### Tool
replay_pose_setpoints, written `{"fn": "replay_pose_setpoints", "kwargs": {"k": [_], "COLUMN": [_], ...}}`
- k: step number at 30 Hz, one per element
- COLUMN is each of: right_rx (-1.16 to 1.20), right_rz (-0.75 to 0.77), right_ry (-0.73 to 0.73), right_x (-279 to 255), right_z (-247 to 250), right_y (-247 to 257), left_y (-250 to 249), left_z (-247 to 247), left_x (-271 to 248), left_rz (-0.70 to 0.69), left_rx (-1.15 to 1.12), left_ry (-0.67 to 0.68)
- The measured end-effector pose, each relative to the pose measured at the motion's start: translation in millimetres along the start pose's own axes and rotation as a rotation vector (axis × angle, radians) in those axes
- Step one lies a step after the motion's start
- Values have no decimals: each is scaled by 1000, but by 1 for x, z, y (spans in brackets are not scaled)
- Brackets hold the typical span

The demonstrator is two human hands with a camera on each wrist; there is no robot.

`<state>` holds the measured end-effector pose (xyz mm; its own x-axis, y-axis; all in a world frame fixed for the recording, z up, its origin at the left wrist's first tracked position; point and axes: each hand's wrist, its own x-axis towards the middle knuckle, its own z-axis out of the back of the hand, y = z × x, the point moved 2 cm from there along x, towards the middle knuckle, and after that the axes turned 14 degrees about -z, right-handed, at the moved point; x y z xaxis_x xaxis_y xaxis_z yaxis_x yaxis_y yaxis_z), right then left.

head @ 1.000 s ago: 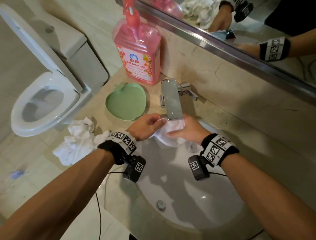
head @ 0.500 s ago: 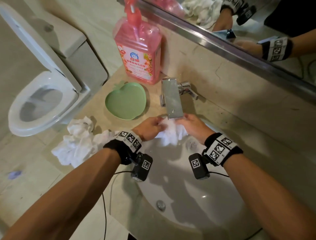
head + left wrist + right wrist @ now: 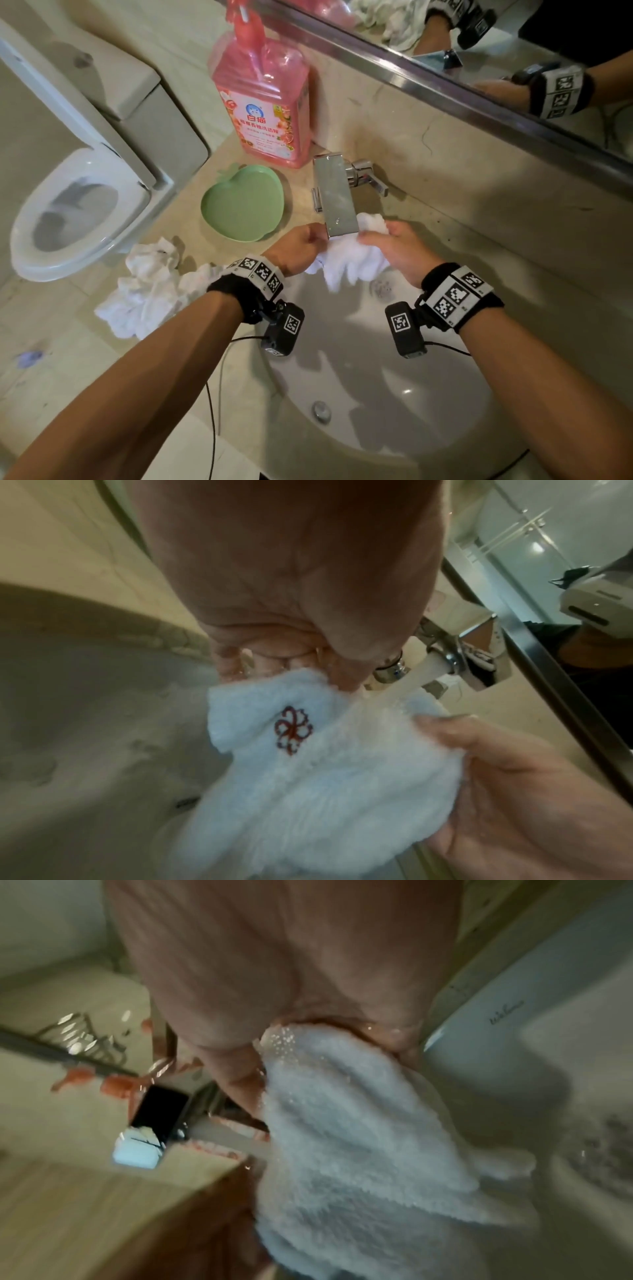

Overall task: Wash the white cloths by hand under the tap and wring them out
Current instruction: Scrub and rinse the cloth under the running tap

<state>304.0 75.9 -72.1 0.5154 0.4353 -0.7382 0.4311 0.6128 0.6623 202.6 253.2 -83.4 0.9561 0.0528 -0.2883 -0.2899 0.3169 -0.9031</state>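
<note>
Rinsing now: white washcloth (image 3: 346,260) spread wider than a second ago, mid-frame under the running tap (image 3: 337,202). Left hand (image 3: 294,248) and right hand (image 3: 397,251) both clamped on it. Crumpled cloths (image 3: 147,291) waiting lower left on tabletop (image 3: 191,192), no wringing yet.

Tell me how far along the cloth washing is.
Done: nothing shows as finished; whether the white cloths heaped on the counter are washed can't be told. In hand: left hand and right hand grip one white cloth under the tap, water running onto it in the left wrist view. Left: wringing this one, plus any unwashed in the heap.
</note>
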Motion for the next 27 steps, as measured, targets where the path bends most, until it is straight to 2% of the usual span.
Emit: {"fn": "replay_pose_setpoints", "kwargs": {"k": [4,7,9,12,15,17,19,21,23,27], "right_rx": [-174,-386,-316,-78,43,-31,-160,-273,-383,-304], "right_rz": [29,101,113,119,67,23,15,28,72,89], "right_ry": [80,45,61,40,0,-18,-2,54,48,-46], "right_x": [-3,-4,-4,-3,-2,-2,-2,-8,-9,-7], "right_z": [-17,-30,-32,-25,-12,-6,-6,-11,-12,-7], "right_y": [-1,7,11,11,7,2,-3,-6,-9,-4], "left_y": [-16,-20,-15,-1,5,0,-9,-15,-18,-21], "left_z": [5,7,11,13,8,1,-8,-16,-17,-9], "left_x": [-8,-11,-14,-12,-8,-2,3,7,11,9], "left_rz": [-147,-148,-79,6,-17,-92,-133,-132,-98,-131], "left_rx": [85,168,158,166,76,-39,-94,-33,60,-180], "left_ry": [23,23,-19,-31,-65,-98,-69,-25,-18,-55]}}
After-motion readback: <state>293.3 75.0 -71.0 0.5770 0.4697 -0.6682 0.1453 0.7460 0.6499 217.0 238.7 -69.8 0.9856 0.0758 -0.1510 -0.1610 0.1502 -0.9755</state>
